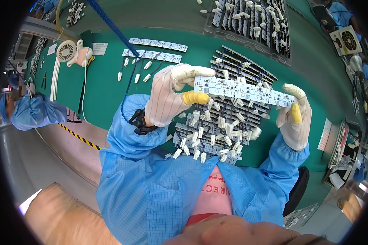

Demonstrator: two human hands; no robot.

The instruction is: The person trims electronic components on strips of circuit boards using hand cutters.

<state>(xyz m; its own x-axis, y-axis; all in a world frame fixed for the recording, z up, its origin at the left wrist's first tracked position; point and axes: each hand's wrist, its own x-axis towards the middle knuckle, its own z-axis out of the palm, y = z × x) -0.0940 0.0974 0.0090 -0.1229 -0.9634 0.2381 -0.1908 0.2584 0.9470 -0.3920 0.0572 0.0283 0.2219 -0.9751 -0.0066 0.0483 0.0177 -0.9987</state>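
Note:
Between my two gloved hands I hold a long white circuit board strip (243, 91), tilted slightly down to the right. My left hand (178, 92) pinches its left end, with a yellow cover on the thumb. At the right end, my right hand (295, 114) grips it between fingers and a yellow-covered thumb. A black band with a blue coiled cord circles my left wrist. Beneath the strip lies a stack of similar boards (249, 67) in rows, with many white plug connectors (200, 132) on dark wires. Part of that stack is hidden behind the held strip.
Two board strips (157, 56) with wired connectors lie on the green mat at the far left. A small fan (66, 51) stands beyond them. At the back right sits a tray (288, 61) full of boards. A co-worker's blue sleeve (39, 112) shows at left.

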